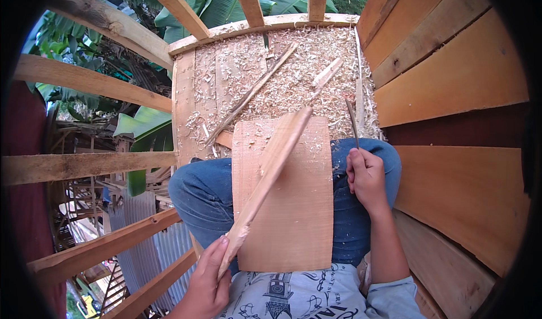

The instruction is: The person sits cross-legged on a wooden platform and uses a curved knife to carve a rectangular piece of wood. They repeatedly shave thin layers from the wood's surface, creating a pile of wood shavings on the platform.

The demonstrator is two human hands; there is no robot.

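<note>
My left hand [206, 279] grips the near end of a long flat piece of carved wood [270, 169]. The piece slants up and to the right across a rectangular wooden board [299, 217] lying on my lap. My right hand [366, 178] rests on my right knee and is closed on the handle of a thin dark blade [352, 121] that points away from me. I sit cross-legged in blue jeans [197, 197].
The plank floor [197, 93] ahead is covered in wood shavings, with two long sticks [254, 90] and a split piece [326, 73] lying on it. A wooden plank wall [451, 81] stands close on the right. Open wooden railings [84, 166] run along the left, over a drop.
</note>
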